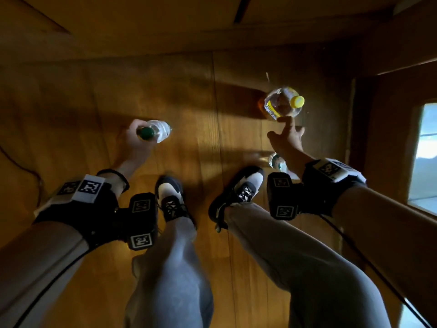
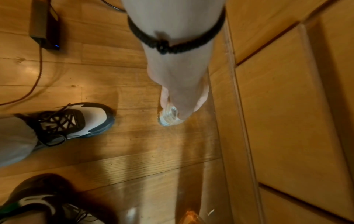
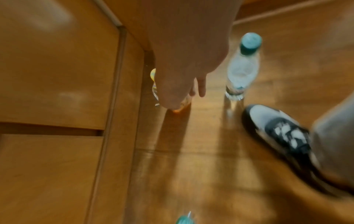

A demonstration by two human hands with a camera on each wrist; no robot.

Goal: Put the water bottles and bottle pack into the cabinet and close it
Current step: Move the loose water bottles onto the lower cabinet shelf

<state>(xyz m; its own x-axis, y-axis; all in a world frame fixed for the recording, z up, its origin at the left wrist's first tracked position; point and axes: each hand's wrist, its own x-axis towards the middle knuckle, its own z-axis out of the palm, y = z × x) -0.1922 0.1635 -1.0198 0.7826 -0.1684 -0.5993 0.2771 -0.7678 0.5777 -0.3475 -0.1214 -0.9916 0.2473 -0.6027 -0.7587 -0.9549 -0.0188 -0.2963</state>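
Reaching down toward the wooden floor (image 1: 189, 95), the left hand (image 1: 133, 140) is curled round the neck of a green-capped bottle (image 1: 155, 131), which is held upright over the boards. The right hand (image 1: 287, 138) is stretched forward with its fingers extended; one fingertip (image 1: 287, 119) touches the yellow-capped bottle (image 1: 282, 104), and nothing is gripped. That bottle stands on the floor just beside the closed cabinet doors (image 2: 283, 106). In the right wrist view it is almost wholly hidden behind the hand, and the view is blurred. A third bottle (image 3: 242, 66), with a teal cap, stands near the right shoe (image 1: 238, 194); in the head view it is largely covered by the right wrist. Three bottles are counted in all. Two shoes are seen, the left shoe (image 1: 170, 197) among them. A black box (image 2: 45, 25) with a cable lies on the floor, cut off at the frame edge.
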